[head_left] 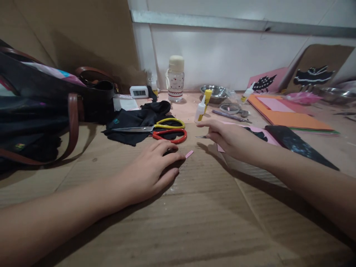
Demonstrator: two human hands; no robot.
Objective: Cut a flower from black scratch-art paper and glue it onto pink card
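Note:
My left hand (157,168) rests on the cardboard with its fingers apart, a fingertip touching the end of a small pink strip (189,154). Raised to the right of it, my right hand (225,139) is closed round a thin, pointed metal tool (200,137); only the tip shows, so its kind is unclear. Its index finger points out toward a white glue bottle (199,112). Scissors (144,129) with one yellow and one red handle lie beyond my left hand, partly on black cloth (130,135). Pink paper with black shapes (275,139) lies partly hidden behind my right forearm.
A black bag (36,111) with brown handles stands left. At the back are a digital clock (139,92), a water bottle (176,79) and a metal bowl (218,97). Orange sheets (300,120) and a dark flat slab (300,146) lie right, on a cardboard-covered table (194,222).

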